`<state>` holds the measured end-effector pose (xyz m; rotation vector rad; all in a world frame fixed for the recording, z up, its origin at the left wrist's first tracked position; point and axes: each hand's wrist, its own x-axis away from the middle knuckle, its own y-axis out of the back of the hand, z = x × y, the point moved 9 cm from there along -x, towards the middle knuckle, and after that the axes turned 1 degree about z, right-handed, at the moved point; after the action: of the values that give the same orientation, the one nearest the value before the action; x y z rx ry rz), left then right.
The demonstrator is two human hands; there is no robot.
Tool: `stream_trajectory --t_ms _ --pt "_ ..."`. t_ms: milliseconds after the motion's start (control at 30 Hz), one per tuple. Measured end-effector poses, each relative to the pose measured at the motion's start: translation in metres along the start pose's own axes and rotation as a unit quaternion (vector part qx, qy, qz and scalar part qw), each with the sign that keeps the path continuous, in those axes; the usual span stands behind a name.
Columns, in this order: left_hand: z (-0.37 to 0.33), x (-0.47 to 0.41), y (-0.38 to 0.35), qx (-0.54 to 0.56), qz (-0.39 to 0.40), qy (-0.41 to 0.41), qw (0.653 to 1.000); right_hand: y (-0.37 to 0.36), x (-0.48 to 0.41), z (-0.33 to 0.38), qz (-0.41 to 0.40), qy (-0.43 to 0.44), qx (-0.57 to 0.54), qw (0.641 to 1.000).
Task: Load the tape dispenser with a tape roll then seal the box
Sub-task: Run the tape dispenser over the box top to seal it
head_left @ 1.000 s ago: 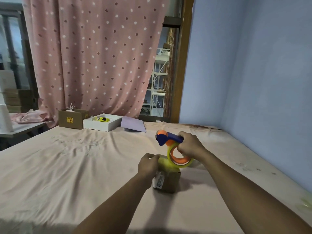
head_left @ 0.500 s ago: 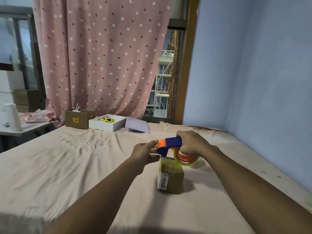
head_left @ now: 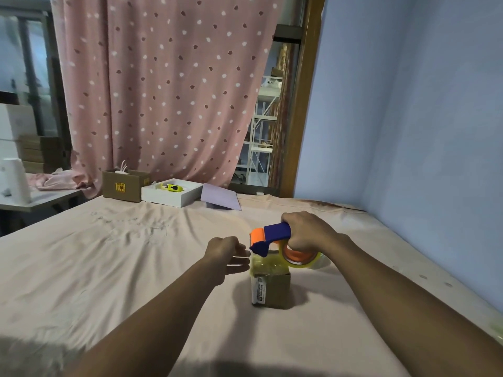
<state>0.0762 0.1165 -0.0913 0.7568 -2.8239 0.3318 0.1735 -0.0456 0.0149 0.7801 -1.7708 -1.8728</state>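
The tape dispenser [head_left: 272,238] is gripped by the right hand [head_left: 307,232] above the box [head_left: 270,288], while the left hand [head_left: 226,254], fingers [head_left: 239,261] loosely spread, is held empty just beside it.

Two bare forearms, no sleeves; left hand [head_left: 226,254] and right hand [head_left: 307,232] ungloved, ringless

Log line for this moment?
right hand: gripping tape dispenser | left hand: open beside box | box top: taped

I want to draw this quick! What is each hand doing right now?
Left hand: open, fingers out beside the small box, holding nothing.
Right hand: closed on the tape dispenser.
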Motion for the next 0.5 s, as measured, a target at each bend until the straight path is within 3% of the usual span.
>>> stream_trajectory --t_ms 233,500 --pt "0.002 -0.012 0.001 -0.085 -0.027 -0.05 0.995 -0.002 -0.002 0.0 0.004 0.01 0.011 1.0" --pt "-0.017 -0.013 -0.003 -0.213 -0.048 -0.14 0.966 0.006 -0.004 -0.004 0.01 0.031 0.05 0.998"
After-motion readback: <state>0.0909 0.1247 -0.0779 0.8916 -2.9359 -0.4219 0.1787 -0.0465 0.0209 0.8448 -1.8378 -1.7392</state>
